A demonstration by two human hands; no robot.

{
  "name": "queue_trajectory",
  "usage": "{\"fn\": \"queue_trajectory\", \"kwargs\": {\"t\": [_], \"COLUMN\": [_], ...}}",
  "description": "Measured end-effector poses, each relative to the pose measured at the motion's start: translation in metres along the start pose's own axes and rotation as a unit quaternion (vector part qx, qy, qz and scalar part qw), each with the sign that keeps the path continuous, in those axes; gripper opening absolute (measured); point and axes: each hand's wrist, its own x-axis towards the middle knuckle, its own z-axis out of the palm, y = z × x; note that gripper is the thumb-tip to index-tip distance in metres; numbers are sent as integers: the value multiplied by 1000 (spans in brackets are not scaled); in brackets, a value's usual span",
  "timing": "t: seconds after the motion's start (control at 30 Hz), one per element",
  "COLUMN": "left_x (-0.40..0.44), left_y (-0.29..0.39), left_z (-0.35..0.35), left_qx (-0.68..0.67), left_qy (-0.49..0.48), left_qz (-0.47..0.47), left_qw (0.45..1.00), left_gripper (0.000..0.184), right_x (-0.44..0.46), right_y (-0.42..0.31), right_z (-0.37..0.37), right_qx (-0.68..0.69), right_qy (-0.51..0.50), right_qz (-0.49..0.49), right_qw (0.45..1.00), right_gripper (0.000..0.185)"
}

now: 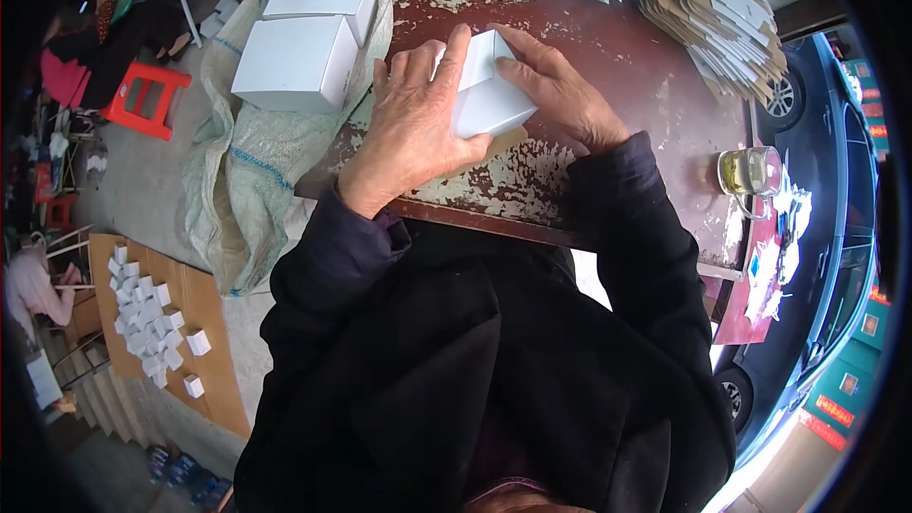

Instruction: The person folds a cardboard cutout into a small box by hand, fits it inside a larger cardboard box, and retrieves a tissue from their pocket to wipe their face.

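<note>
Between my two hands is a small white cardboard box, held over the near edge of a worn red-brown table. My left hand is closed around the box's left side, its thumb low along the near edge. From the right, my right hand grips the far right part, with thumb and fingers at the top edge. My fingers hide some of the box's top. Left of my left hand, two larger white boxes lie on a pale woven sack.
Stacks of flat folded cardboard stand at the table's far right. A glass mug sits near the right edge. Several small white boxes lie on a cardboard sheet at lower left. A red stool, people and a parked car are around.
</note>
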Motion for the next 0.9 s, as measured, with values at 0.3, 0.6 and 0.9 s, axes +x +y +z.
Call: {"fn": "queue_trajectory", "kwargs": {"t": [0.3,0.6,0.9], "left_x": [-1,-24,-25], "left_y": [-10,-12,-15], "left_z": [17,37,41], "left_qx": [-46,-238,-278], "left_qy": [98,184,167], "left_qz": [52,1,-16], "left_qw": [993,954,946], "left_gripper": [114,117,119], "right_x": [22,39,52], "right_y": [-7,-5,-20], "right_z": [1,-3,6], "right_qx": [95,102,-35], "right_qy": [4,-6,-44], "right_qz": [52,48,34], "right_qw": [994,994,998], "right_gripper": [30,17,19]}}
